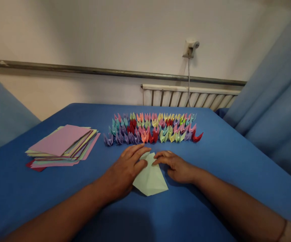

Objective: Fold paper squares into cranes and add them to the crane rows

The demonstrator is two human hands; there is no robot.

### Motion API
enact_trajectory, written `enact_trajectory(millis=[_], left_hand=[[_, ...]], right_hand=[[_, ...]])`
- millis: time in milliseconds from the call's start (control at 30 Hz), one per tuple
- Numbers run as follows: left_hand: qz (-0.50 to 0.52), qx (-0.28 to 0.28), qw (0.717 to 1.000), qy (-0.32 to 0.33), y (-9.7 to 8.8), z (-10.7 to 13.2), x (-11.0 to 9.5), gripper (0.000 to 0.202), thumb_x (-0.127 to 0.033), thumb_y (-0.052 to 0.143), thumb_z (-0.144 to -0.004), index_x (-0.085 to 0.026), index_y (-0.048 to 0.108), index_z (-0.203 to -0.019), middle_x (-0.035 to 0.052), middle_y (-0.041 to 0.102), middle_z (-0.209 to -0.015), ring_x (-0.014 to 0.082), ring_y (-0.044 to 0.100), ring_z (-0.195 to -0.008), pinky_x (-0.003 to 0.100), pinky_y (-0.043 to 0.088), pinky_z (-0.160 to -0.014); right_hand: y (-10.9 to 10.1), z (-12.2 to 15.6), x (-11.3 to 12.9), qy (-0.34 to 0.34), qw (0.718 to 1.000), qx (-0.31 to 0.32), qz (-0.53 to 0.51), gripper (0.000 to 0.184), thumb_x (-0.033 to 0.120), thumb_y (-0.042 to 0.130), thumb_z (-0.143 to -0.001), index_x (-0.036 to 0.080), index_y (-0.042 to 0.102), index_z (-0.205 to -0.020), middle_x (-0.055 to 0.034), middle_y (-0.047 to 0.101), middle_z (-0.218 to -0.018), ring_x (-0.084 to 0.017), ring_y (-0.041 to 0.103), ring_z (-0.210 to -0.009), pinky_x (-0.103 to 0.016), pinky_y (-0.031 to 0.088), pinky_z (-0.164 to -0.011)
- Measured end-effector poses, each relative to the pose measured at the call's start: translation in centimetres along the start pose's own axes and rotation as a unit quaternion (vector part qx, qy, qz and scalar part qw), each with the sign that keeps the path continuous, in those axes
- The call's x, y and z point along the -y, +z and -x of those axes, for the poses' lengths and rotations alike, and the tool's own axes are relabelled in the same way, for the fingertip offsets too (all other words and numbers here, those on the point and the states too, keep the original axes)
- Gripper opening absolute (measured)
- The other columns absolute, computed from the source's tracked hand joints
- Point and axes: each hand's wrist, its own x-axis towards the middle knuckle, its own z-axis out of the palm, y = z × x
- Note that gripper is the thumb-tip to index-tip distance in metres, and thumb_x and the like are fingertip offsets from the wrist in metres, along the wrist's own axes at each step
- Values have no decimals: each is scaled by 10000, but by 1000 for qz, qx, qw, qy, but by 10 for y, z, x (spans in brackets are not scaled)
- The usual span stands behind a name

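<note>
A pale green sheet of origami paper (150, 179), partly folded into a kite-like shape, lies on the blue table in front of me. My left hand (127, 168) rests over its left side, thumb on the paper and fingers reaching across the upper end, which they partly hide. At the upper right edge, my right hand (177, 166) has its fingers bent, with the fingertips on the paper. Just beyond both hands stand several rows of small folded paper cranes (152, 136) in many colours.
To the left lies a stack of coloured paper sheets (62, 141), pink on top. The table (90, 116) has a blue cover. Behind it are a wall rail (97, 70), a radiator (175, 95) and a socket with a plug (190, 48). Blue curtains (273, 87) hang at the sides.
</note>
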Motion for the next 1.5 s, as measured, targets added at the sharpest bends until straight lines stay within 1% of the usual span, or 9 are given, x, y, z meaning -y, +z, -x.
enact_trajectory(millis=[100,300,433,667,733,900,1133,1300,1500], left_hand=[[-25,38,998,36,-2,0,-5,295,-98,556,-846,-197,626,-1115,123,454,-1464,326,326,-1394,556,294,-1110],[-30,38,997,65,-10,2,-1,174,-104,503,-899,-192,645,-846,66,616,-1304,275,412,-1348,538,227,-1155],[-19,20,999,46,-20,2,3,149,-95,570,-820,-182,625,-928,91,637,-1264,275,468,-1299,534,254,-1146],[10,-75,997,23,-13,4,5,130,-82,554,-813,-189,574,-885,96,672,-1172,263,538,-1220,495,388,-1060],[20,-95,995,16,-9,11,6,153,-47,539,-802,-187,559,-861,100,668,-1177,255,540,-1220,481,400,-1054],[32,-59,998,10,-1,25,8,117,-77,543,-835,-192,561,-846,93,663,-1187,250,522,-1236,454,420,-1044],[19,-4,1000,-11,4,23,20,145,-49,544,-805,-180,594,-839,109,614,-1283,300,430,-1325,523,361,-1086],[57,22,998,-28,10,23,25,228,-96,574,-828,-189,619,-1032,114,572,-1344,298,388,-1360,523,350,-1099],[111,22,992,-53,15,24,28,148,-169,622,-834,-210,684,-961,93,567,-1344,302,374,-1364,524,358,-1096]], right_hand=[[-3,2,2,-1,998,53,44,708,-39,477,-595,230,572,-1242,-81,473,-1374,-221,428,-1286,-450,314,-1108],[-10,4,10,15,992,116,51,793,56,586,-649,214,422,-1408,-129,303,-1516,-276,284,-1400,-503,244,-1137],[-12,4,13,26,989,132,55,840,341,716,-744,244,317,-1477,-142,205,-1573,-329,211,-1438,-581,199,-1131],[-3,5,15,24,990,120,69,1268,687,769,-587,172,104,-1536,-217,122,-1583,-403,148,-1445,-618,177,-1128],[0,3,15,-8,993,94,76,1141,641,767,-633,151,211,-1500,-226,207,-1554,-378,217,-1425,-588,227,-1118],[0,0,16,-88,989,-11,115,270,159,559,-857,209,556,-1122,-128,552,-1331,-261,451,-1284,-496,344,-1041],[-12,6,28,-167,977,12,134,200,127,558,-755,221,535,-930,-95,617,-1200,-262,533,-1156,-461,386,-958],[-5,5,22,-105,986,49,122,377,216,628,-725,176,522,-1085,-144,583,-1224,-279,532,-1118,-450,405,-950],[-5,3,7,-63,992,37,102,168,112,558,-770,188,574,-919,-89,607,-1120,-224,561,-1020,-394,429,-929]])
